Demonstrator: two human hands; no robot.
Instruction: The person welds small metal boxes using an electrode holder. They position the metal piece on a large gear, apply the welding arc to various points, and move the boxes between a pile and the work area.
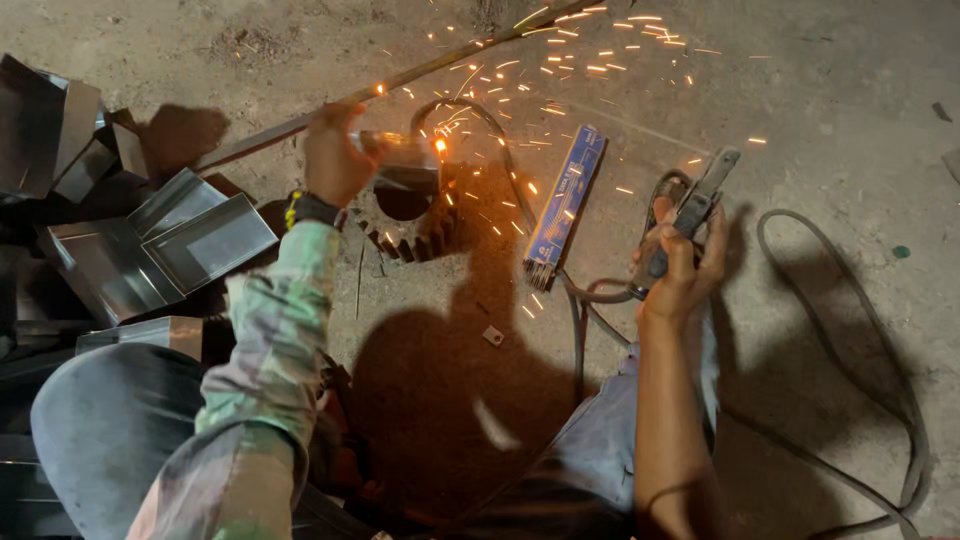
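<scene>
My left hand (335, 155) grips a small folded metal piece (405, 163) resting on a toothed gear wheel (410, 225) on the ground. A glowing orange spot (438, 145) sits at the piece's right end, and sparks (580, 50) fly up and to the right. My right hand (685, 265) holds a welding electrode holder (700, 205) off to the right, apart from the piece, with its cable (600, 290) trailing down. No rod is visible in its jaws.
A blue box of welding rods (565, 195) lies between the hands. Folded sheet-metal pieces (160, 240) are stacked at the left. A long metal strip (420, 70) runs diagonally behind the gear. A thick cable (850, 330) loops over the concrete floor at right. My knees are below.
</scene>
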